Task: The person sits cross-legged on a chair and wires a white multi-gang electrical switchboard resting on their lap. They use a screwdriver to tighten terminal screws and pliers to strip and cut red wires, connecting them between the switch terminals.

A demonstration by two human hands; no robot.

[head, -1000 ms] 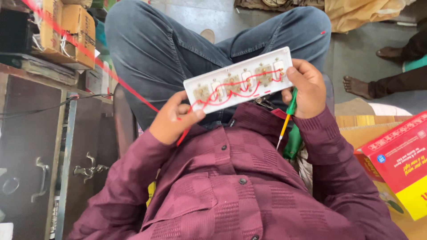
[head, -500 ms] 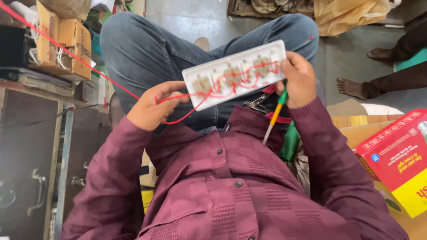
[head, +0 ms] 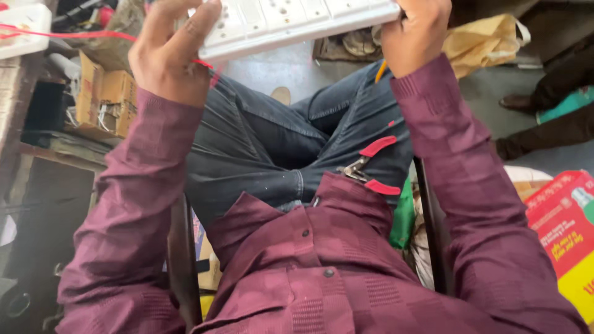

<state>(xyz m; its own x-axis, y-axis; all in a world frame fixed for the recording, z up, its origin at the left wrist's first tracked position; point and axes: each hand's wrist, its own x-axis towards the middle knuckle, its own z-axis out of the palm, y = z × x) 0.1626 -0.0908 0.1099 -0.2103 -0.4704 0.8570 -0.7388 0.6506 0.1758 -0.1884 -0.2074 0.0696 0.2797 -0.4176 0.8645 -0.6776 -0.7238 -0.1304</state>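
Across the lower frame spreads the seated person's maroon shirt, with blue jeans [head: 278, 154] crossed above it on the lap. Raised at the top edge is a long white switch-and-socket board [head: 291, 21], held level between both hands, its face of socket holes and switches showing; that grip at each end keeps it steady for a look at the face.

Left hand [head: 170, 52] is closed around the board's left end, fingers curled over the top and thumb beneath, with a thin red wire [head: 74, 35] running off from under it toward the left edge. Right hand [head: 414, 31] is clamped on the right end, and a yellow-shafted tool, probably a screwdriver [head: 380, 71], pokes down from the same fist, kept there so it need not be put down.

Red-handled pliers [head: 371, 167] rest on the right thigh, within easy reach. A green object [head: 403, 216] sits by the hip. At far right lies a red and yellow carton [head: 566, 229]; at left a cardboard box [head: 102, 102] stands on a cluttered surface [head: 37, 154]. Another person's dark trouser legs and shoe [head: 550, 111] show at upper right.

Compared with half a second ago, the board has been lifted higher and turned over: then its back, with red wiring looped across brass contacts, faced up; now the front does, and the pliers are uncovered.
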